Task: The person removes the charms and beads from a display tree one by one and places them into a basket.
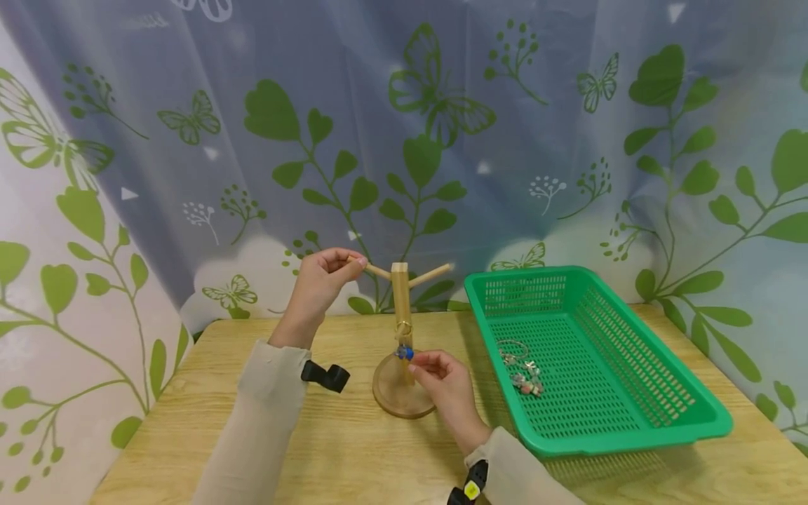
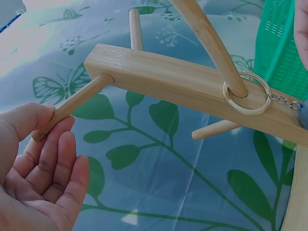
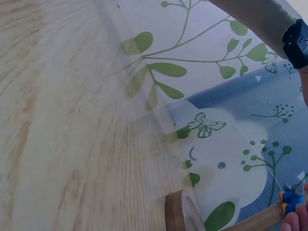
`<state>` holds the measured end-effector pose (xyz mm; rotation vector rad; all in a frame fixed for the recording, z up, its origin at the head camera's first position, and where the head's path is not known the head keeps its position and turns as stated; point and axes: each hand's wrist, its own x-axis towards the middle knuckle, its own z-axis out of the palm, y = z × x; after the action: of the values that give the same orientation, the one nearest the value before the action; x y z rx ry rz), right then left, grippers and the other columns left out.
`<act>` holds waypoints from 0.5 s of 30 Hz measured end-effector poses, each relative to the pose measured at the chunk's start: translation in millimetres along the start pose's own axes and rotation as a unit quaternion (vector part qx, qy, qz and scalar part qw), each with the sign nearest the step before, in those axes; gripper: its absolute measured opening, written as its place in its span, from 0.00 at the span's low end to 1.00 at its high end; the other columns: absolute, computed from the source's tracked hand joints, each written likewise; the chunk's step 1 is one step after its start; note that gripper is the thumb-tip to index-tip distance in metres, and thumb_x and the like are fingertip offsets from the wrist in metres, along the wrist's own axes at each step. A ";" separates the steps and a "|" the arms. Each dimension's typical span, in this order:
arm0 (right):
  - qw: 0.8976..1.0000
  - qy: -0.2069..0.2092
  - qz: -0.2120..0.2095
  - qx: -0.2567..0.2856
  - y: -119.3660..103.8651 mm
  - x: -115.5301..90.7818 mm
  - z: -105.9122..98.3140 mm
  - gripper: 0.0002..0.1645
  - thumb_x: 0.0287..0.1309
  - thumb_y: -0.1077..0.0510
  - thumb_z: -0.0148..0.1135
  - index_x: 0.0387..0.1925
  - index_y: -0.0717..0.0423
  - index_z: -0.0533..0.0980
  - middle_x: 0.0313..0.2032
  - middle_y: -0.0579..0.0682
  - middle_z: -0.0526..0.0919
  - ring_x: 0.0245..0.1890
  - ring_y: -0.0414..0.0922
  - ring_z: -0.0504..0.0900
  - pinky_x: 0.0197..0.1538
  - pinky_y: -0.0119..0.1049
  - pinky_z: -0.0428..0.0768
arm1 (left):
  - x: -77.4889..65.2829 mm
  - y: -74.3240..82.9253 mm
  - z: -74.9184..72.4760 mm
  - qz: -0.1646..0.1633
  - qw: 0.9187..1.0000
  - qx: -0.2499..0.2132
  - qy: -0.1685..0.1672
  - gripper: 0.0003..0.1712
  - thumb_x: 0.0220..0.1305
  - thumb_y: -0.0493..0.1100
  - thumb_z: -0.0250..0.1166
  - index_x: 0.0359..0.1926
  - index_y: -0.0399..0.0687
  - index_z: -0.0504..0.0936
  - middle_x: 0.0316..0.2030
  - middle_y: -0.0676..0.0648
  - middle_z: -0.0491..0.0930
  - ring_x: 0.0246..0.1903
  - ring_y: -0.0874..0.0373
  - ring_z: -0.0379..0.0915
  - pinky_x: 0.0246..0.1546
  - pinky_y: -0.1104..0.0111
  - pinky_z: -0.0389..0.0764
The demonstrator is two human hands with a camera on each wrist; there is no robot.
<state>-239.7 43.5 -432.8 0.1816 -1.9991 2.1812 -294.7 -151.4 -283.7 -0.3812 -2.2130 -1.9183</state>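
A wooden peg stand (image 1: 402, 294) with a round base stands upright on the table. My left hand (image 1: 322, 284) pinches the tip of one upper peg (image 2: 72, 103) between thumb and forefinger, its other fingers loosely bent. A keychain hangs at the front of the post; its metal ring (image 2: 248, 112) is around the base of a lower peg, and a short chain (image 2: 284, 101) runs down to a blue figure charm (image 1: 405, 353). My right hand (image 1: 448, 389) holds the charm at its fingertips, close against the post above the base.
To the right of the stand sits a green plastic basket (image 1: 631, 442) with slotted walls. Inside, near its left wall, lie a thin hoop (image 1: 513, 342) and a small heap of trinkets (image 1: 527, 382). Behind the table hangs a leaf-and-butterfly printed curtain (image 1: 442, 175).
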 end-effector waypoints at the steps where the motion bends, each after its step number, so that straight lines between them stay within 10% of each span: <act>1: 1.000 0.001 0.001 0.002 0.1 0.5 0.3 0.13 0.51 0.69 0.67 0.38 0.72 0.77 0.39 0.61 0.82 0.33 0.38 0.78 0.39 0.27 0.78 | 0.1 0.0 -0.1 -0.002 1.000 0.000 0.000 0.10 0.63 0.42 0.64 0.40 0.39 0.81 0.26 0.54 0.79 0.31 0.58 0.75 0.44 0.64 0.75; 15: 1.000 0.022 0.001 0.004 7.2 10.9 5.4 0.15 0.48 0.69 0.69 0.38 0.72 0.76 0.36 0.59 0.80 0.33 0.40 0.77 0.38 0.27 0.77 | 0.3 -0.3 0.5 -0.007 1.000 0.001 0.007 0.10 0.63 0.42 0.64 0.40 0.39 0.81 0.27 0.54 0.80 0.32 0.58 0.76 0.43 0.65 0.76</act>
<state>-252.0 38.0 -437.1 0.1296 -1.9686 2.1752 -295.0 -150.8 -283.9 -0.3509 -2.2141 -1.9198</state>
